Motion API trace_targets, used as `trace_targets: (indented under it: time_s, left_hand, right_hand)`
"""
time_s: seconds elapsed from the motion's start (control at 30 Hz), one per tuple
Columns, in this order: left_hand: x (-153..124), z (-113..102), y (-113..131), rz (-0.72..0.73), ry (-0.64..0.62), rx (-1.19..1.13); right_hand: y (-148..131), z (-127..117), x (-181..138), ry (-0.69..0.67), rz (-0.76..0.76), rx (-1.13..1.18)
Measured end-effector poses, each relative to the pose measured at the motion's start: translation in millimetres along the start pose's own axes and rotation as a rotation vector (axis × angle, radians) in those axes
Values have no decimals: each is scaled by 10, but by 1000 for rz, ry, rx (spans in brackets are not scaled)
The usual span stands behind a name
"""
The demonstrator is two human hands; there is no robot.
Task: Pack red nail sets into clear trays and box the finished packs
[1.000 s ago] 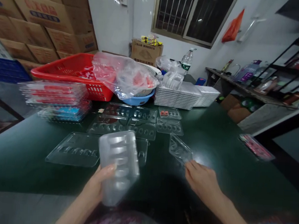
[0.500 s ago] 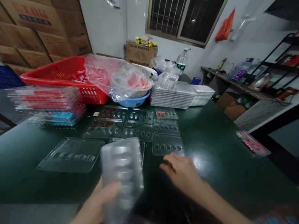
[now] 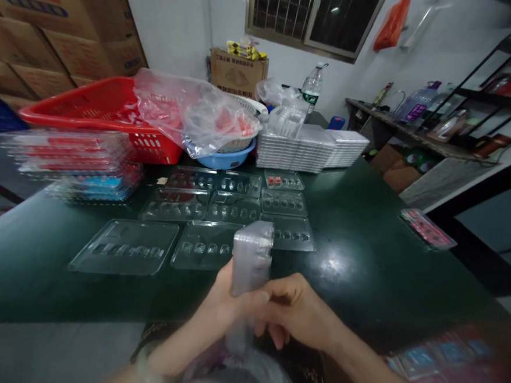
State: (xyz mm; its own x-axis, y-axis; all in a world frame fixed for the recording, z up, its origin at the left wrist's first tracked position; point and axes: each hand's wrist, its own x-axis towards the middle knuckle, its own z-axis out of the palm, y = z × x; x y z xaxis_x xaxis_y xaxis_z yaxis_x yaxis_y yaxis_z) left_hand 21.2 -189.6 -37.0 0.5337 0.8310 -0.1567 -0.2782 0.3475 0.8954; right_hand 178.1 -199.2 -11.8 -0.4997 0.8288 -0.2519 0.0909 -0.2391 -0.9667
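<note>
My left hand [image 3: 226,297] grips a nested stack of clear plastic blister trays [image 3: 250,261], held upright and edge-on above the table's near side. At the stack's right side, the curled fingers of my right hand [image 3: 293,311] pinch its edge; whether they have a single tray between them is hidden. Just beyond lie single clear trays with moulded pockets, among them a near one [image 3: 205,249], a left one [image 3: 122,249] and one partly behind the stack [image 3: 296,235]. A back tray [image 3: 285,180] has small orange-red pieces in two of its pockets.
A red basket [image 3: 80,122], a blue basin [image 3: 227,159] under plastic bags, and stacked clear trays [image 3: 293,150] line the back of the green table [image 3: 355,268]. Filled packs [image 3: 78,156] are piled left; one pack [image 3: 428,228] lies right. More packs [image 3: 448,368] sit lower right.
The tray stack has turned from face-on to edge-on and moved right. My right hand has come in from the right and closed at the stack's edge. The view has tilted down slightly.
</note>
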Motion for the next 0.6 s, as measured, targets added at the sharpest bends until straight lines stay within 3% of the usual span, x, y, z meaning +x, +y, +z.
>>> trace_targets:
  time_s: [0.2, 0.4, 0.5, 0.6]
  left_hand:
    - [-67, 26, 64, -33, 67, -24]
    - [-53, -103, 110, -25, 359, -185]
    - [-58, -331, 198, 0, 487, -328]
    - [-119, -564, 329, 106, 636, -333]
  right_hand:
    - [12, 83, 33, -27, -16, -40]
    - [-137, 34, -133, 273, -226, -256]
    - [-215, -137, -342, 394, -313, -506]
    - [-106, -235, -477, 280, -267, -938]
